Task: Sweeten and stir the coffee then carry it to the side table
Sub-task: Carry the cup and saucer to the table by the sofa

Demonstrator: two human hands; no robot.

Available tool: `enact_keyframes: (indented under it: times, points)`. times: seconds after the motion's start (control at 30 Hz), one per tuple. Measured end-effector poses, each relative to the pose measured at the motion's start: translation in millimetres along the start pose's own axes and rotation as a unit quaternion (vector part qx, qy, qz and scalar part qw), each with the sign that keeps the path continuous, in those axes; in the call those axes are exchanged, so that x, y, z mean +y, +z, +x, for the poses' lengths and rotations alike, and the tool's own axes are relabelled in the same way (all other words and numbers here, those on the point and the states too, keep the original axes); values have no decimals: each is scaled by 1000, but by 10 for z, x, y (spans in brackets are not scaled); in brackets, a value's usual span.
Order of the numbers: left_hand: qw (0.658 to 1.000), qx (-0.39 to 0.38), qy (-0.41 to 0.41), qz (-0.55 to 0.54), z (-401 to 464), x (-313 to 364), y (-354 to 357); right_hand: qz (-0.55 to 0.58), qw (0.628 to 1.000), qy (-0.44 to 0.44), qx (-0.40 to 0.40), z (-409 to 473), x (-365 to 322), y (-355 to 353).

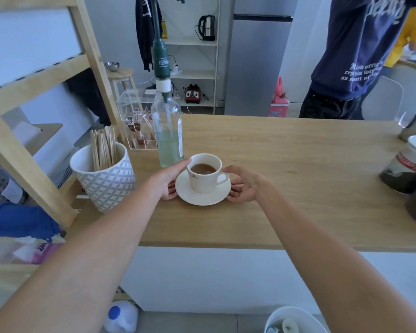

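Broad wooden counter across the middle, wooden shelf frame rising at its left end. On the counter's left part, patterned white holder packed with wooden stir sticks; behind it a clear box of sachets and a tall glass syrup bottle with a green pump, part full of pale liquid. Just in front of the bottle, white saucer flat on the counter, white cup upright at its centre, brown coffee inside, handle turned to the right. Left hand at the saucer's left rim, fingers curled under the edge, thumb stretched up against the cup's lip: grip half closed around the saucer. Right hand at the right rim, fingers tucked beneath, thumb near the handle, grip likewise partly closed on the saucer. Saucer not visibly raised off the counter.
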State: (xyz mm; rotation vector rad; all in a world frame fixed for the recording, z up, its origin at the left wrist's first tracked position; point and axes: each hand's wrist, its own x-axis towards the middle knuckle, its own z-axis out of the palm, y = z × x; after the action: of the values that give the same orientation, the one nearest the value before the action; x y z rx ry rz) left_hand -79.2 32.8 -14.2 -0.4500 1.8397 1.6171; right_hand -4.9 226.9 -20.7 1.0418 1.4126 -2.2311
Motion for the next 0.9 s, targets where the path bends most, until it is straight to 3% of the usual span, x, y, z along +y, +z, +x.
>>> enact_keyframes:
  times: [0.37,0.9]
  points:
    - [996,-94,0,7,-214,4,653,45,998,-39,21,-517,91,-626]
    - [950,-277,-16,145,-1054,-489,2451,169,965,-107,167,-1992,776,-2195]
